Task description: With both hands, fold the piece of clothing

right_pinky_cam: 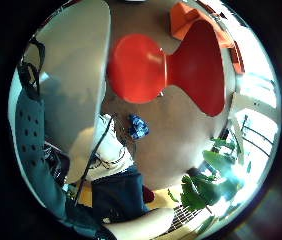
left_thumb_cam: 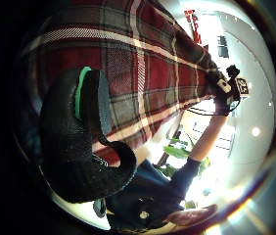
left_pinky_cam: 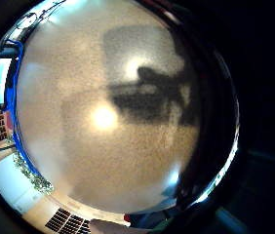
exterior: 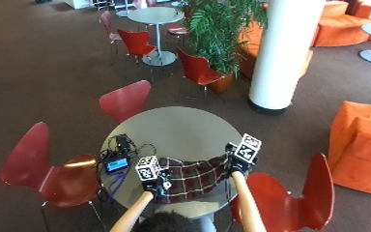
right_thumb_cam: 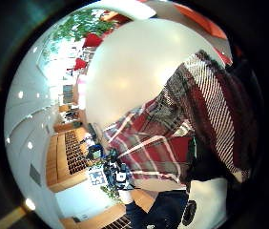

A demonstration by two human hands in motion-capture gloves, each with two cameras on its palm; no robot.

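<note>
A dark red plaid piece of clothing (exterior: 195, 176) hangs in a sagging band over the near part of the round grey table (exterior: 173, 128). My left hand (exterior: 152, 181) grips its left end and my right hand (exterior: 237, 162) grips its right end, slightly farther from me. In the left thumb side view my curled black fingers (left_thumb_cam: 79, 142) lie against the plaid cloth (left_thumb_cam: 143, 63), which runs across to the right hand (left_thumb_cam: 226, 93). The right thumb side view shows the cloth (right_thumb_cam: 172, 138) stretching to the left hand (right_thumb_cam: 115, 174) over the table (right_thumb_cam: 134, 71).
A small device with a screen and tangled cables (exterior: 117, 162) lies at the table's left edge. Red chairs stand at the left (exterior: 44, 169), the far side (exterior: 126, 99) and the right (exterior: 301, 193). A white pillar (exterior: 282, 53) and a plant (exterior: 221, 29) stand beyond.
</note>
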